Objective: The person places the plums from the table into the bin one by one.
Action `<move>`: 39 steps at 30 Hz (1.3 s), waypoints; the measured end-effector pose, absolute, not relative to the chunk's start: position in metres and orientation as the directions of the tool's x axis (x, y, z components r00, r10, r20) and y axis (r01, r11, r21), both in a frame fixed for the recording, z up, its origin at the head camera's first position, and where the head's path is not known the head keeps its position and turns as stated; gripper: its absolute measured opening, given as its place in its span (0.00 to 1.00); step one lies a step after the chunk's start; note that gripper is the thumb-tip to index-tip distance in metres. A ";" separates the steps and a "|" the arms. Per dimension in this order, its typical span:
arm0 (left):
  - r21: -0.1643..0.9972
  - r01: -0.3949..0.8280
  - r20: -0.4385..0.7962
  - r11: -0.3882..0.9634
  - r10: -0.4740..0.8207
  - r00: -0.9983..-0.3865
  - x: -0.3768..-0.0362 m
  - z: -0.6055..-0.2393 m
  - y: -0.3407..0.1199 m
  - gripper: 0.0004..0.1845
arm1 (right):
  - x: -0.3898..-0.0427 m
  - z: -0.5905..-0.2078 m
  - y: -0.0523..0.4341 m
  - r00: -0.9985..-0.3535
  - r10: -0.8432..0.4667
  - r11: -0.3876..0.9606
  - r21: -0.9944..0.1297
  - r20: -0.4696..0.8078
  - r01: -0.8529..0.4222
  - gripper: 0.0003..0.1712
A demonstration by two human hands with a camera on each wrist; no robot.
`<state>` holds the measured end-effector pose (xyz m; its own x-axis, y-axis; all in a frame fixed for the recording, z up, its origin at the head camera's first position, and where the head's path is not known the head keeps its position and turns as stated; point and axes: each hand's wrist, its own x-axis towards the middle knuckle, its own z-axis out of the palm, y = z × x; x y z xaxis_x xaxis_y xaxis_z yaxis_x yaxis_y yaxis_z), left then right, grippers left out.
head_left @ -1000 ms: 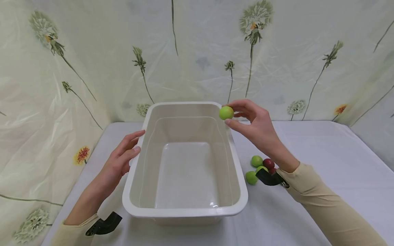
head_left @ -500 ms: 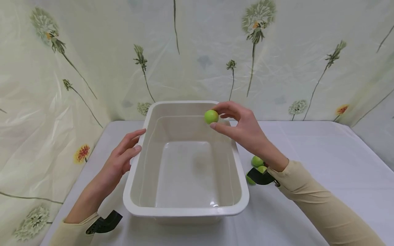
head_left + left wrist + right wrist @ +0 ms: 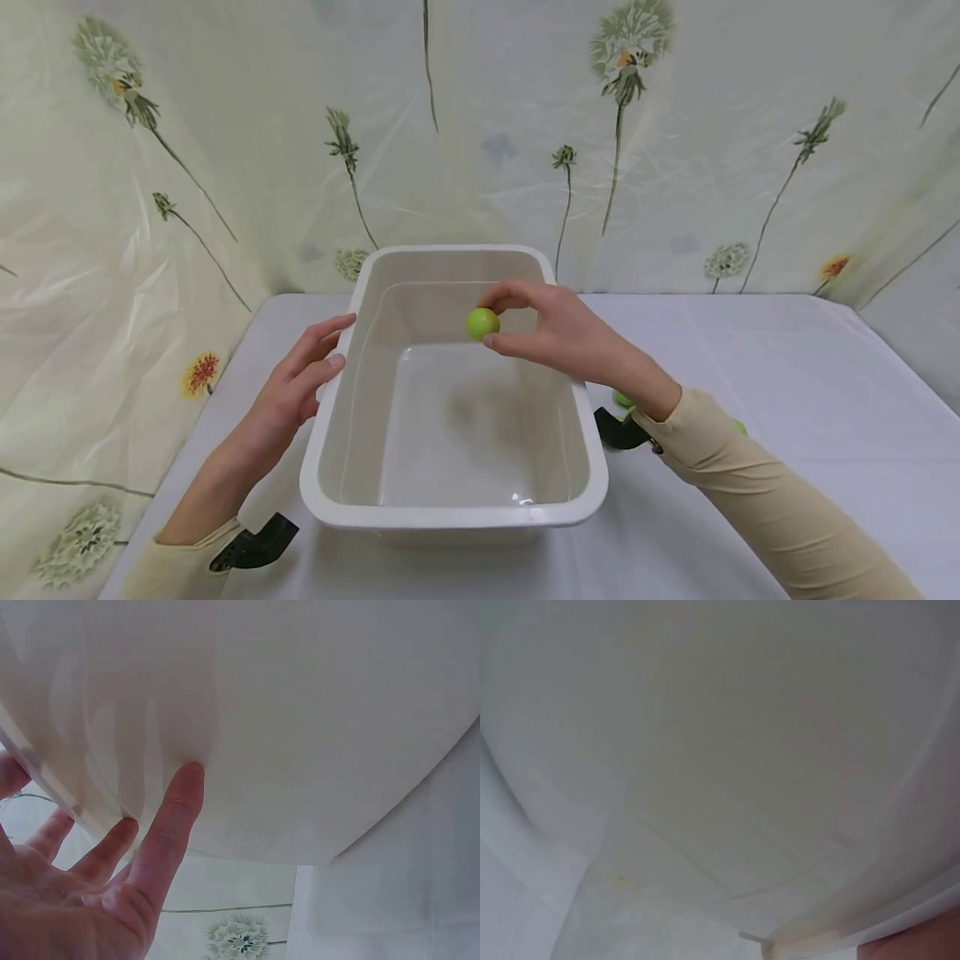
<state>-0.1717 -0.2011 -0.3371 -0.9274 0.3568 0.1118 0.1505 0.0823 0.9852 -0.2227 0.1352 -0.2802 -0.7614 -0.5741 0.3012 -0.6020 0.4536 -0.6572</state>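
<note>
Head view: a green ball (image 3: 482, 324) is over the hollow of the white tub (image 3: 453, 518), with the tub's far wall behind it.
Right grip (image 3: 558, 329): thumb and fingers pinch the ball; it sits at their tips, left of this hand.
Nearer hand: the right one; the left is well apart from the ball.
Long side of the ball: none, it is round.
Ball's height over the tub floor: cannot tell.
Left grip (image 3: 300, 367): fingers loose and apart, their ends touching the tub's left side.
Ball's look: bright green, smooth, small.
Other green balls (image 3: 623, 399): on the bench (image 3: 795, 350), right of the tub, partly hidden.
</note>
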 end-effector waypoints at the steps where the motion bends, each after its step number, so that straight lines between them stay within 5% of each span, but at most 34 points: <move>1: 0.985 0.152 0.113 0.082 0.357 -0.927 -0.172 -0.337 -0.201 0.25 | -0.225 -0.283 0.136 -0.760 -0.586 0.472 -0.645 0.280 -0.601 0.14; 17: 0.983 0.158 0.117 0.091 0.350 -0.929 -0.171 -0.337 -0.200 0.25 | -0.225 -0.284 0.137 -0.786 -0.575 0.549 -0.604 0.228 -0.577 0.16; 39: 0.984 0.155 0.117 0.081 0.355 -0.927 -0.171 -0.337 -0.200 0.25 | -0.214 -0.288 0.151 -0.812 -0.455 0.488 -0.660 0.366 -0.571 0.18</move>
